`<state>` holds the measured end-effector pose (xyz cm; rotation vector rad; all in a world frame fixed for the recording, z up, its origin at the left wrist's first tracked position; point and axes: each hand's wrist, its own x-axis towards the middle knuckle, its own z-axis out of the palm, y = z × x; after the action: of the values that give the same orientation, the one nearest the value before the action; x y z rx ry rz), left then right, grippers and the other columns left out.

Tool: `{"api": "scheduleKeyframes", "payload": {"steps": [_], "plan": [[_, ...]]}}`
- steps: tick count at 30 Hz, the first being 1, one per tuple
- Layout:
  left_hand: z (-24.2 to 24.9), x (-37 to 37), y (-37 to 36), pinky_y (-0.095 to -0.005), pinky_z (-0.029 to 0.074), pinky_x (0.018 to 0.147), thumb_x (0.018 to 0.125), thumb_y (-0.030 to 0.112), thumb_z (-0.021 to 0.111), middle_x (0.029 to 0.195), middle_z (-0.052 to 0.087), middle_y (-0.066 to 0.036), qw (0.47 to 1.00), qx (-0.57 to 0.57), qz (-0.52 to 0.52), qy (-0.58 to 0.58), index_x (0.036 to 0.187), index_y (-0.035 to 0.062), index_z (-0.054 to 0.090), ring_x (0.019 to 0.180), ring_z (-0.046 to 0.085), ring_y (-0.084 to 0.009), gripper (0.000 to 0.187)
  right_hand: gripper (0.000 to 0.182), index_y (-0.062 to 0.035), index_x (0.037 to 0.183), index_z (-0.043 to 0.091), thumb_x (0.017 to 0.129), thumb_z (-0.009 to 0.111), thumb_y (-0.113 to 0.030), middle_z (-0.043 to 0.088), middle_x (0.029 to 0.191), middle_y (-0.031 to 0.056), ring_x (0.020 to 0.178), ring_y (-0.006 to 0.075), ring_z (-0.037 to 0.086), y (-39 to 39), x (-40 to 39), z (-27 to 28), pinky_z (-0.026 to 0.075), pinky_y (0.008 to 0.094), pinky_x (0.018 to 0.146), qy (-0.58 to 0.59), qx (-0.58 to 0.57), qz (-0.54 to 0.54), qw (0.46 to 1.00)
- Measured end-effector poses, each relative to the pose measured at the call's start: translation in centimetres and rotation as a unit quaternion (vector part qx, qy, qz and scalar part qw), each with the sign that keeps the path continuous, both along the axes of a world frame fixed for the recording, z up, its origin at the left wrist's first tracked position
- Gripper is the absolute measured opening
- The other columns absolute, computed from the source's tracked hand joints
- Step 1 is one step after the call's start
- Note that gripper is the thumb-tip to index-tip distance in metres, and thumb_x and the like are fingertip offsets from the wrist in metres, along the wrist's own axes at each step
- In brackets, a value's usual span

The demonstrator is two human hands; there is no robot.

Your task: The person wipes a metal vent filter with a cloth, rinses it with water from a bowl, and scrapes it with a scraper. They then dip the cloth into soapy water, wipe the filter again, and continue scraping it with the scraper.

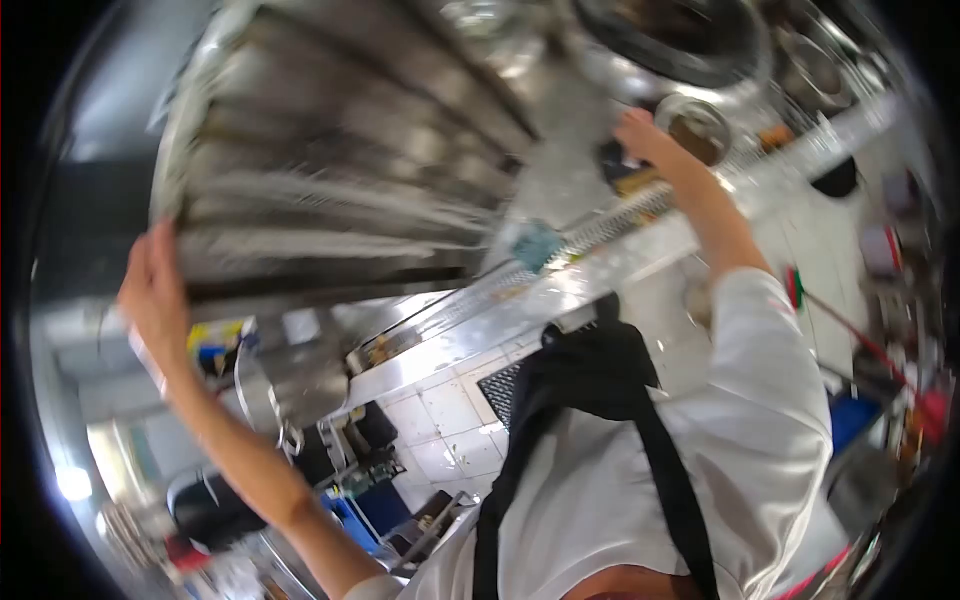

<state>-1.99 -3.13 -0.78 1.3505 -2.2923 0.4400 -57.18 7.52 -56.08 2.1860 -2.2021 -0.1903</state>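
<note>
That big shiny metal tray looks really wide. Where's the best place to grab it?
Probably by its two opposite rims, one hand from each side. The large ribbed stainless-steel tray is wide and tilted, so a single grip would likely let it swing. The left hand already has its grip on the near left rim; the right hand reaches the far edge. The picture is blurred, so finer rim detail is unclear.

Both arms reach up, left hand (152,290) and right hand (643,137) raised well apart.

A small steel bowl (697,124) with brownish contents, perhaps sauce, sits near a big wok (668,40).
</note>
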Motion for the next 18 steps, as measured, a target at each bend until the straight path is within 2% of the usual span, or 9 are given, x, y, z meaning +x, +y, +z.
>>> {"api": "scheduleKeyframes", "payload": {"steps": [2,3,4,7,10,12,13,15,18], "plan": [[0.3,-2.1,2.2,-0.0414,0.051,0.078,0.101,0.047,0.059,0.09,0.07,-0.021,0.999,-0.016,0.044,0.021,0.109,0.0092,0.072,0.083,0.065,-0.0378,0.041,0.035,-0.0093,0.105,0.074,0.073,0.08,-0.021,0.065,0.124,0.0181,0.131,0.0358,0.052,0.2,-0.1,-0.3,0.045,0.0478,0.105,0.013,-0.034,0.055,0.998],[0.6,-1.9,2.2,-0.0422,0.05,0.077,0.101,0.049,0.059,0.088,0.07,-0.02,0.999,-0.015,0.05,0.011,0.106,0.0095,0.072,0.082,0.063,-0.0407,0.042,0.036,-0.0042,0.112,0.07,0.077,0.076,-0.012,0.063,0.128,0.0229,0.129,0.0384,0.055,-2.0,-0.9,-0.1,0.046,0.0472,0.106,-0.006,0.11,0.089,0.99],[0.8,-1.4,1.8,-0.0425,0.05,0.076,0.101,0.049,0.059,0.086,0.069,-0.02,0.999,-0.013,0.046,0.012,0.104,0.0096,0.072,0.082,0.063,-0.0416,0.042,0.038,-0.0005,0.117,0.065,0.081,0.072,-0.009,0.063,0.126,0.0248,0.123,0.041,0.059,-1.0,1.7,7.2,0.047,0.0476,0.103,-0.184,0.195,-0.02,0.963],[1.3,-1.1,1.7,-0.0426,0.05,0.076,0.101,0.051,0.057,0.083,0.069,-0.018,0.999,0.009,0.051,0.006,0.103,0.0103,0.071,0.083,0.064,-0.0415,0.043,0.036,-0.0008,0.119,0.062,0.086,0.072,-0.012,0.068,0.119,0.0218,0.11,0.0417,0.064,1.1,5.6,14.6,0.051,0.0442,0.097,-0.262,0.044,-0.018,0.964],[0.4,-0.7,1.1,-0.0424,0.051,0.078,0.101,0.048,0.057,0.086,0.069,-0.017,1.0,-0.008,-0.002,0.006,0.109,0.0106,0.068,0.086,0.066,-0.0393,0.04,0.029,-0.0008,0.117,0.062,0.094,0.071,-0.014,0.072,0.105,0.0123,0.089,0.0243,0.069,1.4,12.9,20.7,0.055,0.0338,0.082,-0.617,-0.221,-0.101,0.749],[0.1,-1.3,1.1,-0.0424,0.051,0.079,0.102,0.045,0.057,0.09,0.069,-0.016,0.997,-0.042,-0.065,0.021,0.114,0.0103,0.066,0.087,0.067,-0.0381,0.038,0.026,-0.0003,0.117,0.062,0.097,0.07,-0.013,0.072,0.104,0.0061,0.092,0.0104,0.065,0.5,18.9,23.9,0.054,0.0279,0.079,-0.759,-0.317,-0.116,0.557],[0.1,-1.8,1.6,-0.0424,0.052,0.081,0.103,0.039,0.057,0.098,0.069,-0.015,0.994,-0.047,-0.096,0.01,0.118,0.0095,0.062,0.089,0.067,-0.0377,0.034,0.024,-0.0008,0.117,0.062,0.097,0.07,-0.012,0.071,0.103,0.0052,0.089,0.0112,0.065,0.1,22.4,25.8,0.054,0.0274,0.078,-0.796,-0.354,-0.112,0.477],[0.5,-2.3,2.0,-0.0424,0.052,0.082,0.104,0.033,0.058,0.106,0.068,-0.015,0.989,-0.055,-0.141,-0.001,0.123,0.0086,0.059,0.091,0.067,-0.0372,0.031,0.021,-0.0025,0.116,0.063,0.098,0.066,-0.013,0.069,0.102,0.0023,0.091,0.0102,0.061,-1.0,29.3,29.4,0.052,0.0293,0.082,-0.794,-0.414,-0.079,0.439],[1.0,-2.1,1.7,-0.0416,0.052,0.085,0.104,0.02,0.057,0.123,0.062,-0.014,0.977,-0.032,-0.209,-0.007,0.123,0.0117,0.059,0.097,0.066,-0.0356,0.021,0.02,-0.0017,0.115,0.065,0.099,0.067,-0.014,0.069,0.101,0.0014,0.091,0.0093,0.062,-2.6,37.1,34.5,0.051,0.0276,0.082,-0.898,-0.309,0.02,0.313]]}}
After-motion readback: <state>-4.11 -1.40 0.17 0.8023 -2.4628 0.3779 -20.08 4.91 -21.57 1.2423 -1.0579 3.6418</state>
